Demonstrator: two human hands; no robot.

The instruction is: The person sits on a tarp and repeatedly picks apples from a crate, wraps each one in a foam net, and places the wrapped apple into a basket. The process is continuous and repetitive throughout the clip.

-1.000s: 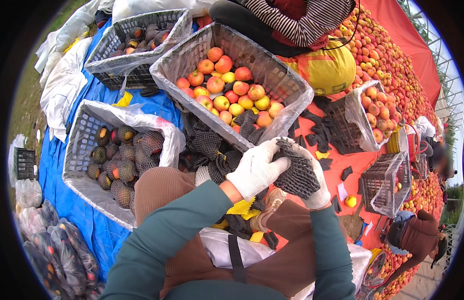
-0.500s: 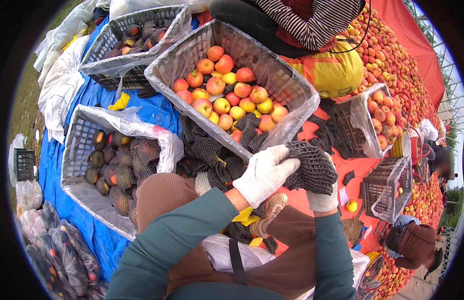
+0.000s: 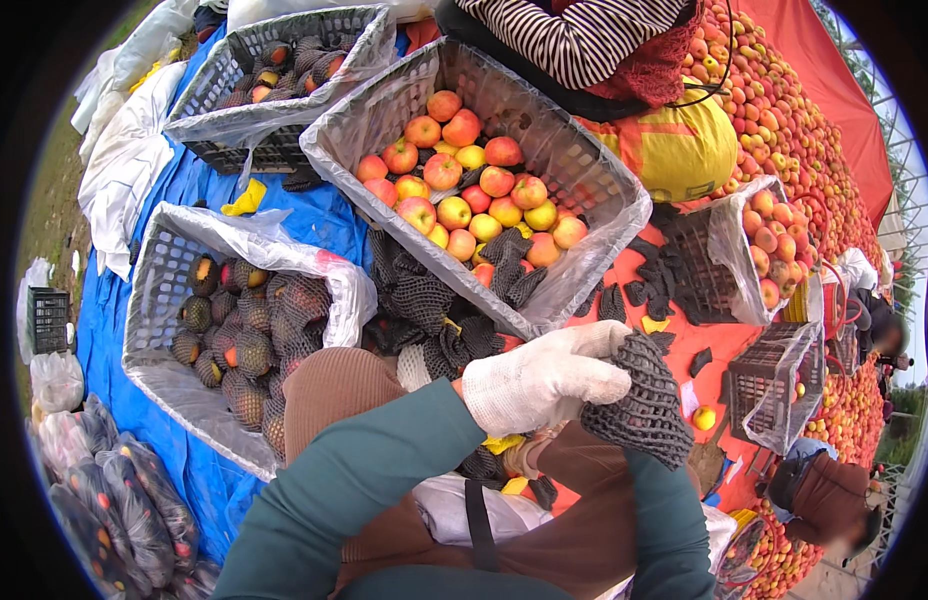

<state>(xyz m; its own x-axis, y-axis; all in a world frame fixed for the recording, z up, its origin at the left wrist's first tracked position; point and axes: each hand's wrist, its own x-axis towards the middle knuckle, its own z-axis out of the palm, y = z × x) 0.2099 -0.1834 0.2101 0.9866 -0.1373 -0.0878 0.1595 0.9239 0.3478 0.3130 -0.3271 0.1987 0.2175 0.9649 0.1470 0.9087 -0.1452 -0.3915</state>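
Observation:
My left hand [image 3: 544,378], in a white knit glove, is closed on the upper end of a black foam fruit net [image 3: 639,405] over my lap. The net looks filled out, but what is inside it is hidden. My right forearm [image 3: 669,510], in a dark green sleeve, reaches up behind the net, which covers the right hand and its fingers. Just beyond stands a large lined crate [image 3: 574,290] of red and yellow apples [image 3: 444,170], with loose black nets [image 3: 506,265] at its near corner.
At the left, a lined crate [image 3: 149,365] holds netted apples [image 3: 249,310]; another crate [image 3: 209,130] stands behind it. Crates [image 3: 699,245] stand to the right, near a huge apple pile [image 3: 774,95]. Someone in a striped sleeve [image 3: 584,40] sits opposite, by a yellow sack [image 3: 684,150].
My hands and the net have come down and nearer to me. The right glove, partly visible before, is now hidden behind the net. The person opposite has shifted left.

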